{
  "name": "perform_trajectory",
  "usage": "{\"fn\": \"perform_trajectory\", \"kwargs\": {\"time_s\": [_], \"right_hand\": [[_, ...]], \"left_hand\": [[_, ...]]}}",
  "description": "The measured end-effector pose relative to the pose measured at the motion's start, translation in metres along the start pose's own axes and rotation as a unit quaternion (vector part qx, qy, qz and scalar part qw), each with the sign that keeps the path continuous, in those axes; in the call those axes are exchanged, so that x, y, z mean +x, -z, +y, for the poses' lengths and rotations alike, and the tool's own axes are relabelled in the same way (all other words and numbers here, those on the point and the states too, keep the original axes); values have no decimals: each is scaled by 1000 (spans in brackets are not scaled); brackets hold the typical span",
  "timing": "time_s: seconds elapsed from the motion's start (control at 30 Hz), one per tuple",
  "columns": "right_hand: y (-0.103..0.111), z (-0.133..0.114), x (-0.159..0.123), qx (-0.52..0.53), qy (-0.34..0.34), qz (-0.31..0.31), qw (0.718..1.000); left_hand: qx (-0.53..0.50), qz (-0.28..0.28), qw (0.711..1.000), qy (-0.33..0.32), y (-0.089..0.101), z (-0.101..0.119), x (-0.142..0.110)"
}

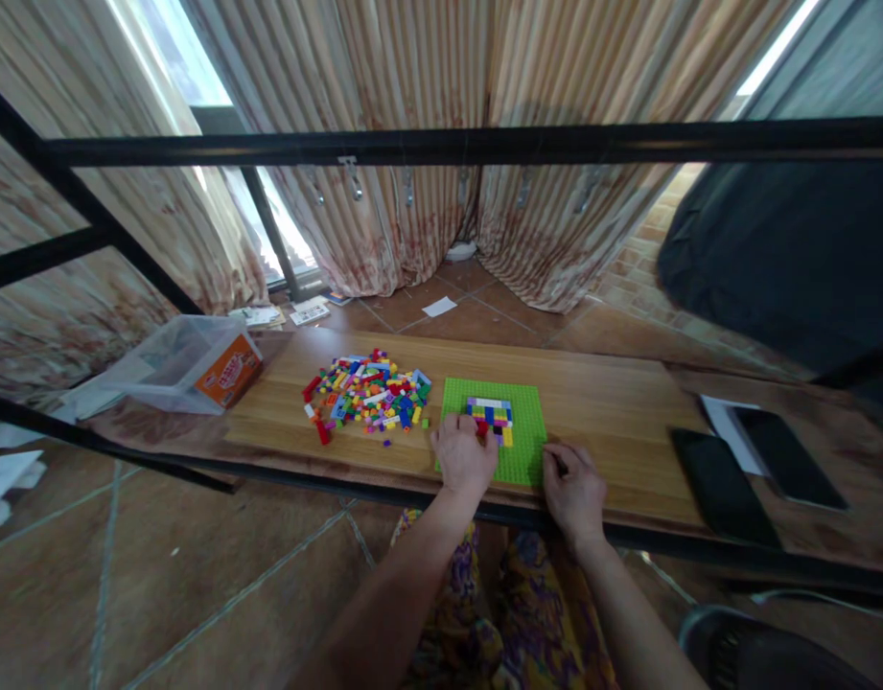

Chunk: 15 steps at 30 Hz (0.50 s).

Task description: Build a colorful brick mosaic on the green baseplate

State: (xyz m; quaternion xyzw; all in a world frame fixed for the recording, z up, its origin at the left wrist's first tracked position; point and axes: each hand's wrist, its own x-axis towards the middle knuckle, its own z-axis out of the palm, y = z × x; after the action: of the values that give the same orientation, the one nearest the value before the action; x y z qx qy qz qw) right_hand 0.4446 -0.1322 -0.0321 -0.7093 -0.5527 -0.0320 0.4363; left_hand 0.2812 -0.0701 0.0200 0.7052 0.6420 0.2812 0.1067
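A green studded baseplate (531,431) lies on the wooden board, with a flat patch of colored toy bricks (490,410) built on it in white, blue, pink and yellow rows. My left hand (464,455) rests over the plate's lower left part. Its fingers close around a small red brick (482,428) at the patch's lower left side, and the hand covers part of the plate. At the plate's right edge, my right hand (576,491) is curled, with thumb and fingertips gripping the edge near the lower right corner.
Left of the plate spreads a heap of loose mixed bricks (373,393). A clear plastic box (189,359) with an orange label stands farther left. Two dark flat devices, one a phone (790,455), lie at the right by white paper. A black metal bar (441,146) crosses ahead.
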Motion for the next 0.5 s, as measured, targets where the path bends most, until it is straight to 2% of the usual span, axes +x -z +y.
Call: {"fn": "perform_trajectory", "kwargs": {"time_s": [0.5], "right_hand": [[2, -4, 0, 0, -14, -8, 1000]], "left_hand": [[7, -14, 999, 49, 0, 4, 0]]}}
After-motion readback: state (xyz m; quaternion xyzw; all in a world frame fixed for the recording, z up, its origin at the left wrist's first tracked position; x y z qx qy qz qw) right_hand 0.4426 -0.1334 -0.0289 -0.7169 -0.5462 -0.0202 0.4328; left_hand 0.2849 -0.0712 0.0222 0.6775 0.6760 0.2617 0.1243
